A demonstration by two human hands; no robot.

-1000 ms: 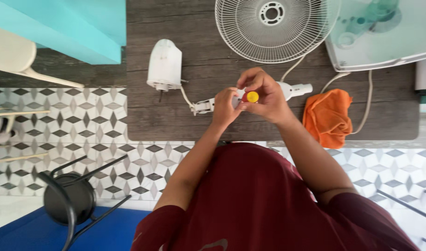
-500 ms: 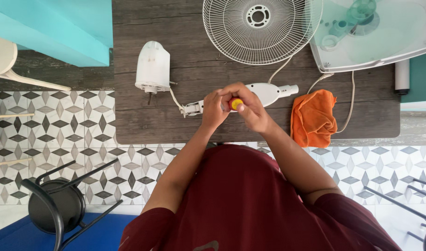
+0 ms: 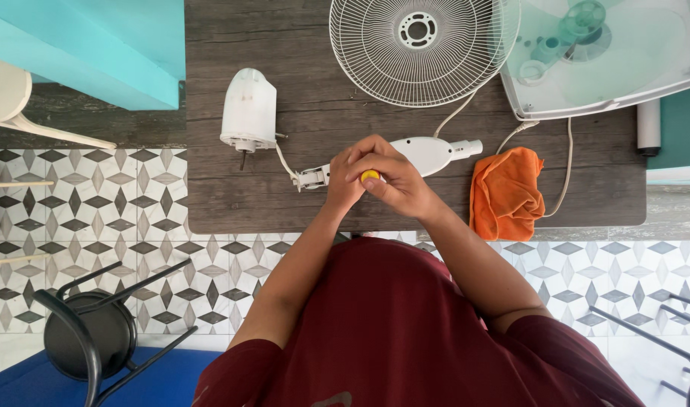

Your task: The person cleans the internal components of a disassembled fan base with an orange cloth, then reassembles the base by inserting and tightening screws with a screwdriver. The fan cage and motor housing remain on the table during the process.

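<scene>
Since half a second ago the two hands have stayed locked together over the white fan neck piece (image 3: 428, 153), and the yellow knob between them sits in much the same spot. The left hand (image 3: 343, 177) and right hand (image 3: 398, 185) are both curled shut, fingers pinched around the small yellow knob (image 3: 370, 175), which shows only as a spot of colour between the fingertips. Just beyond the grip lies the white neck piece, its grey plug end (image 3: 312, 178) sticking out to the left of the hands. A cord runs from there to the white motor housing (image 3: 248, 110), farther left and away. The orange cloth (image 3: 507, 191) lies to the right of the grip, and the wire fan guard (image 3: 414, 47) rests beyond it on the dark wooden table (image 3: 232, 203).
</scene>
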